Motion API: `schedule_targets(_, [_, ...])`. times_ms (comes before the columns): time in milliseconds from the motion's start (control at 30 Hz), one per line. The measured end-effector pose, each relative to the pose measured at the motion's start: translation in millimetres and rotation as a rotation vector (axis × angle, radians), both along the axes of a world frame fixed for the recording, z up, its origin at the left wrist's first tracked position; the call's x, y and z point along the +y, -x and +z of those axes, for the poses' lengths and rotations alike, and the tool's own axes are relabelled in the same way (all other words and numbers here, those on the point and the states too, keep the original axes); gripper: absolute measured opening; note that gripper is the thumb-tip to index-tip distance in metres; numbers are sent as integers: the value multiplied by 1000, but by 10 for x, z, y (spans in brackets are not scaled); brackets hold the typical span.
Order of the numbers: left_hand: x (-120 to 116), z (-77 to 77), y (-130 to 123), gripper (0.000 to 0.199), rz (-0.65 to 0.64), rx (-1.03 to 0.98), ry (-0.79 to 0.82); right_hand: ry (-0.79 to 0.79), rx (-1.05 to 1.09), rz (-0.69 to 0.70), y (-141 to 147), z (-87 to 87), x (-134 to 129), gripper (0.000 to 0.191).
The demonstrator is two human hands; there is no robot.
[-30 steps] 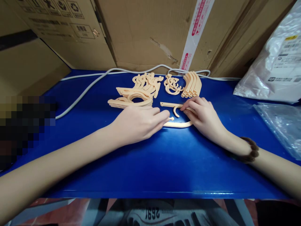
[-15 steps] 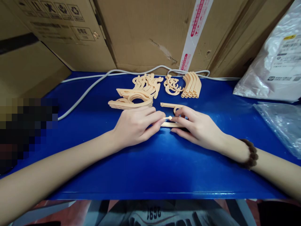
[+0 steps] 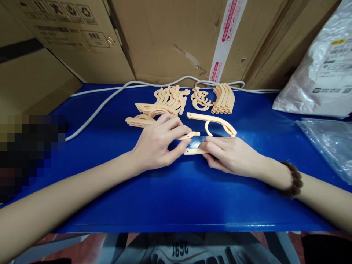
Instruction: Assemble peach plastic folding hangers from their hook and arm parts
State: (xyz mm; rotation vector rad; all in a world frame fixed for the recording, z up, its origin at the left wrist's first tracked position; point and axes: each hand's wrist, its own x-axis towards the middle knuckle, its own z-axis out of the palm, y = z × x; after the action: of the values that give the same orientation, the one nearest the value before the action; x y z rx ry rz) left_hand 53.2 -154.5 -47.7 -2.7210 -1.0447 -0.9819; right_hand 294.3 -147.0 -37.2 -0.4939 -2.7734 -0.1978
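Observation:
Between the thumb and forefinger of my left hand (image 3: pixel 161 141), closed in a pinch, is a small curved beige piece (image 3: pixel 194 134). My right hand (image 3: pixel 232 154) is closed on a straight beige hanger arm (image 3: pixel 191 151); its far part is hidden under the fingers. Just beyond lies a longer beige arm (image 3: pixel 210 117), with a curved piece (image 3: pixel 207 128) below it. Whether these parts are joined is hidden by my right hand. Stacked beige arms (image 3: pixel 137 121) lie behind my left hand, partly covered by it.
Farther back on the blue table (image 3: pixel 176 198) are a pile of wavy beige pieces (image 3: pixel 172 97), beige hooks (image 3: pixel 201 99) and nested curved arms (image 3: pixel 224 98). A white cable (image 3: pixel 96 119) runs behind them. Cardboard boxes (image 3: pixel 170 40) stand at the back, plastic bags (image 3: pixel 316 77) at the right.
The small piece in my left hand has turned and shows more of its length. My right fingers have closed on the near arm, and the far arm has swung away, showing more of itself.

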Motion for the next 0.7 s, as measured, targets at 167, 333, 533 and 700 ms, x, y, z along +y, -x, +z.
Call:
schedule_targets(167, [-16,3,-12,24,22,19,46,-2,-20,-30,-19,-12,-5,16])
schedule_targets(333, [-25,6,-29,20,9,20,62,-11,-18,-68,-24,-14,-7,18])
schedule_targets(533, [-30,6,-24,20,-7,36,94,-58,31,-136,-20,-14,-17,17])
schedule_targets(700, [-31,4,-16,21,-13,53,134,-40,72,-167,-31,-1,-12,19])
